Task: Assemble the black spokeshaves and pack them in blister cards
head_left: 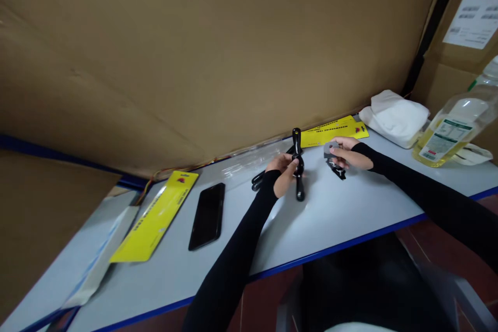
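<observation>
My left hand [284,168] is closed around the middle of a glossy black spokeshave [299,187], which stands out above and below my fingers with its two handles. In my right hand [344,153] a flat grey metal blade [330,150] is pinched between thumb and fingers. Just under that hand lie small black and shiny metal parts [336,169], whose exact kind I cannot make out. Behind my left wrist, another black handled tool [257,181] rests on the table, partly hidden.
A black phone [207,216] and a yellow card [157,218] lie at left. More yellow cards [330,134] and clear plastic packaging [245,161] lie along the cardboard wall [218,52]. At right are a white cloth bundle [397,116] and a bottle of yellow liquid [447,132].
</observation>
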